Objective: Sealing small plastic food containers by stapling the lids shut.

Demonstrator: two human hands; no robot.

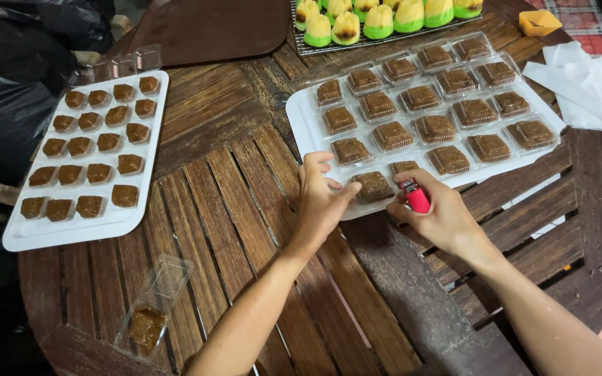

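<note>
Two hands meeting at near edge of white tray [301, 125]; left hand [322, 198] curled, fingers [346, 195] pinching left side of packed brown cake [373, 185]; right hand [440, 216] clamped on pink lighter [416, 196], held upright, its top just right of cake's plastic edge; cake between both sets of fingertips, touching left ones, just beside lighter; long axis running left to right across fingers; left hand nearer; more packed cakes [435, 128] beyond fingertips; unpacked cakes on second tray [71, 233] far left.
</note>
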